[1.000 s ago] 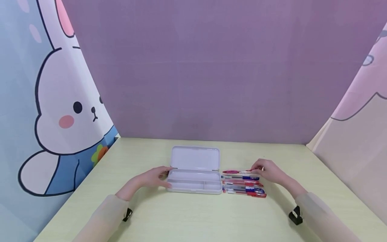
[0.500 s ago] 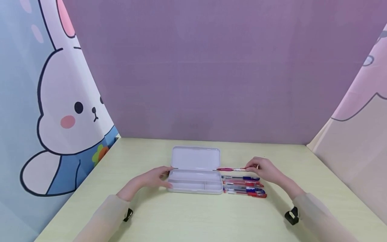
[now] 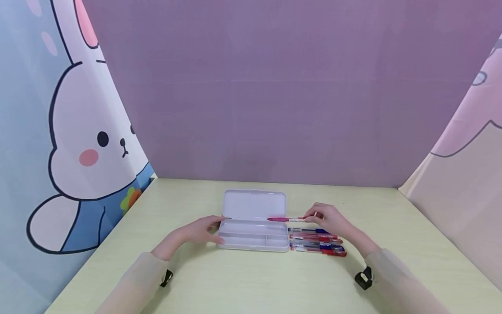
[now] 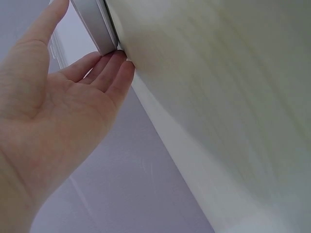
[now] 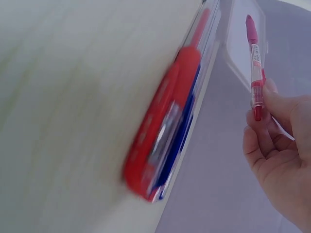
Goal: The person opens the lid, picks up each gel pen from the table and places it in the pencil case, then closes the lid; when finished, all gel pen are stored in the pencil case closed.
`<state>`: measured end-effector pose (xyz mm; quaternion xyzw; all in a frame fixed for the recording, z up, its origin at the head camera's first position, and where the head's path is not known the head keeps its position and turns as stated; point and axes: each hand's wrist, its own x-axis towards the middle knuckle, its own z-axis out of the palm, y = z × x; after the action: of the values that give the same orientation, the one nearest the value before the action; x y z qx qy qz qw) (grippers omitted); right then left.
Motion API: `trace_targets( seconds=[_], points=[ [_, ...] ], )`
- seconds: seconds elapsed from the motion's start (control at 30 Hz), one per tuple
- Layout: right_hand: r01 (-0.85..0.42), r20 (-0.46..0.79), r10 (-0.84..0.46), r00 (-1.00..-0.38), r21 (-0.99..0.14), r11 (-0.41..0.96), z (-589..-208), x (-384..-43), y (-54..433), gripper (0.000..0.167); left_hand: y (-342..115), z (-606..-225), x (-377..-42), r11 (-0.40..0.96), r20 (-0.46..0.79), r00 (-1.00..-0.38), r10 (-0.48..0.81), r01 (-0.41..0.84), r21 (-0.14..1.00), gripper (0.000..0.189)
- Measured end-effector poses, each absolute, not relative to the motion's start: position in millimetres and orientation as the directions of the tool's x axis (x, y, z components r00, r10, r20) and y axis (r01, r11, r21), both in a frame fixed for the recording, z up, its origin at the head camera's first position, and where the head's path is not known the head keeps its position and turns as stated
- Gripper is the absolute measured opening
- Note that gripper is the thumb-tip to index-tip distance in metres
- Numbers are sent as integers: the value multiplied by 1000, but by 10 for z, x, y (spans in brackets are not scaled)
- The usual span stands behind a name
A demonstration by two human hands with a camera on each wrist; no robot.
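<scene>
A white pencil case lies with its lid folded back and its divided tray bare. My left hand grips its left end; in the left wrist view, thumb and fingers span the case's end wall. Between thumb and fingers, my right hand pinches a red click pen by its clicker end. The pen's tip points left and overlaps the case near the hinge. In the right wrist view the pen is up above the table.
Several capped gel pens, red and blue, lie in a row right of the case, close to its edge. The nearest red pen looms large in the right wrist view. A purple panel stands behind the pale table.
My right hand has lifted the red click pen from the back of the pen row and carried it left until its tip overlaps the case. My left hand has stayed on the case.
</scene>
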<state>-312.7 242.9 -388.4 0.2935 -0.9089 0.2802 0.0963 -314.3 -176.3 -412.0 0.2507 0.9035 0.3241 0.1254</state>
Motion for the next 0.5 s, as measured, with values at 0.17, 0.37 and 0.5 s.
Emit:
trace_targets(
  seconds=[0.17,0.37,0.5],
  points=[
    [-611,359,-495,-792,-482,628,-3873,-3145,2289,7,-1761,-4113,-3136,668,-70,-846,529,364,648,81],
    [-630,373,-509,-776,-499,595,-3856,-3171,2123,7,-1762,-4114,-3139,664,-70,-841,537,370,650,80],
    [-628,355,-521,-776,-508,590,-3857,-3195,2028,7,-1754,-4110,-3144,660,-65,-835,546,382,647,80]
  ],
)
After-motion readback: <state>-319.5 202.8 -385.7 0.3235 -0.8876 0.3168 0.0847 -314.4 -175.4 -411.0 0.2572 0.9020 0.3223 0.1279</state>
